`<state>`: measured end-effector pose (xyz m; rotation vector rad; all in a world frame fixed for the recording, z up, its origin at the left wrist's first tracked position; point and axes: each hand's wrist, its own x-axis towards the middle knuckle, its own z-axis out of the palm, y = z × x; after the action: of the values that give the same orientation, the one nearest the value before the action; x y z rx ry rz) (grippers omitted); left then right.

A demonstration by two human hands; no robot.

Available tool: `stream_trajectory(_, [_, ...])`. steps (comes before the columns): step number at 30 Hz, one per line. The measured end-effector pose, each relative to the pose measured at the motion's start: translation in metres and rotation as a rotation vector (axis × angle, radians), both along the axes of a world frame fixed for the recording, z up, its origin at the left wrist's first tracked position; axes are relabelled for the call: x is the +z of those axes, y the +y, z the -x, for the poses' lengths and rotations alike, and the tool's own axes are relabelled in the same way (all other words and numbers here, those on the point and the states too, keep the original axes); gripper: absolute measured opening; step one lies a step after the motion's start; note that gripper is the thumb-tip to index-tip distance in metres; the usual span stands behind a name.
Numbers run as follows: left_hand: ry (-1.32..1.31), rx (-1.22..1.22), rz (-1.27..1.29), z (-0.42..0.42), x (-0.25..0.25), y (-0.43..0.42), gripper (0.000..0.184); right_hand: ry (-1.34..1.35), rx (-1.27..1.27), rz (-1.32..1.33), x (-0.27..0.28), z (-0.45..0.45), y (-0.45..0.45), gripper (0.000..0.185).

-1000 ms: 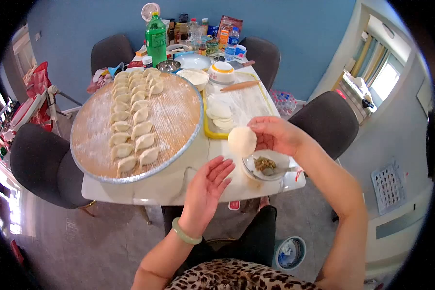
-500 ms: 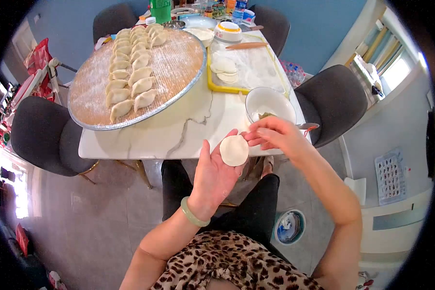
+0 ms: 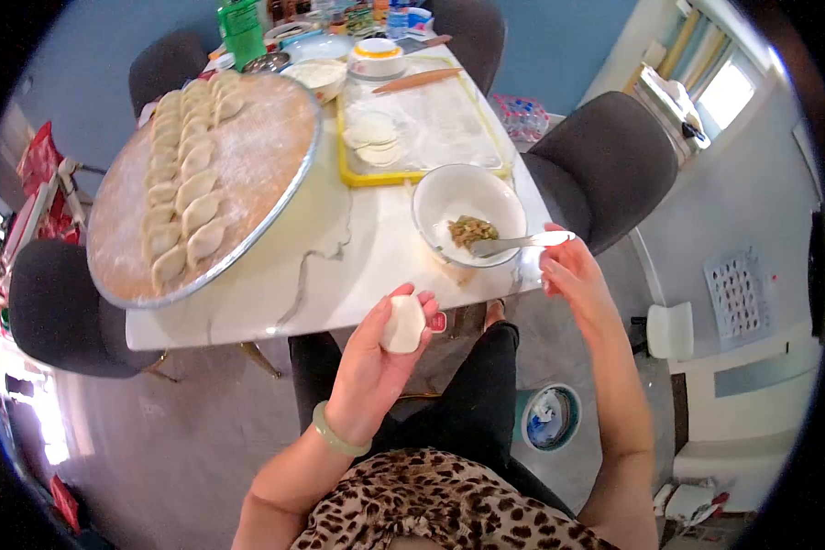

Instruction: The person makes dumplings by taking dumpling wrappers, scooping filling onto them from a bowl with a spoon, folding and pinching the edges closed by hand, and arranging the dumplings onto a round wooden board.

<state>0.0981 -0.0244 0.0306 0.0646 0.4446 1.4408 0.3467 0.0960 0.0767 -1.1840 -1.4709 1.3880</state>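
Observation:
A round dough wrapper (image 3: 402, 324) lies in my left hand (image 3: 372, 357), whose fingers curl up around it just off the table's front edge. My right hand (image 3: 573, 275) is at the handle end of a spoon (image 3: 521, 242), fingers bent against it. The spoon rests in a white bowl (image 3: 431, 203) with a small heap of filling (image 3: 471, 231) at the bottom. Left of the bowl, rows of folded dumplings (image 3: 197, 186) sit on a large round floured board (image 3: 266, 137). Several flat wrappers (image 3: 373, 136) lie on a yellow-rimmed tray (image 3: 376, 180) behind the bowl.
A wooden rolling pin (image 3: 418, 81) lies on the tray, beside a white and yellow device (image 3: 377, 57). Bottles, including a green one (image 3: 241, 33), crowd the back of the table. Dark chairs (image 3: 607, 170) flank it. A bin (image 3: 550, 417) stands on the floor.
The wrapper has passed from my right hand into my left, which has curled around it. My right hand has moved right to the spoon handle.

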Motion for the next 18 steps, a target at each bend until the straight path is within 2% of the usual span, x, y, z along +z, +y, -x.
stream_trajectory(3, [0.106, -0.029, 0.054, 0.006, -0.003, -0.002, 0.04, -0.062, 0.087, 0.016, 0.003, 0.012, 0.013, 0.043])
stream_trajectory(4, [0.117, -0.035, 0.081, 0.007, -0.003, -0.002, 0.039, -0.081, 0.066, 0.001, 0.007, 0.022, 0.014, 0.033])
stream_trajectory(5, [0.124, -0.047, 0.085, 0.008, -0.002, -0.001, 0.039, -0.074, 0.055, 0.006, 0.004, 0.027, 0.018, 0.033])
stream_trajectory(8, [0.184, -0.072, 0.127, 0.009, 0.005, 0.001, 0.038, -0.245, 0.044, -0.113, 0.003, 0.03, 0.025, 0.014])
stream_trajectory(9, [0.229, -0.095, 0.146, 0.009, 0.008, 0.003, 0.039, -0.246, 0.038, -0.102, 0.01, 0.031, 0.023, 0.014])
stream_trajectory(11, [0.267, -0.123, 0.172, 0.008, 0.013, 0.007, 0.039, -0.443, 0.092, -0.312, 0.025, 0.033, 0.016, 0.015])
stream_trajectory(15, [0.276, -0.214, 0.233, 0.009, 0.015, 0.014, 0.037, -0.419, 0.158, -0.42, 0.058, 0.03, 0.008, 0.014])
stream_trajectory(17, [0.255, -0.238, 0.245, 0.009, 0.015, 0.019, 0.038, -0.526, 0.217, -0.599, 0.07, 0.033, 0.011, 0.012])
stream_trajectory(18, [0.236, -0.252, 0.262, 0.008, 0.016, 0.021, 0.038, -0.527, 0.222, -0.592, 0.067, 0.036, 0.014, 0.012])
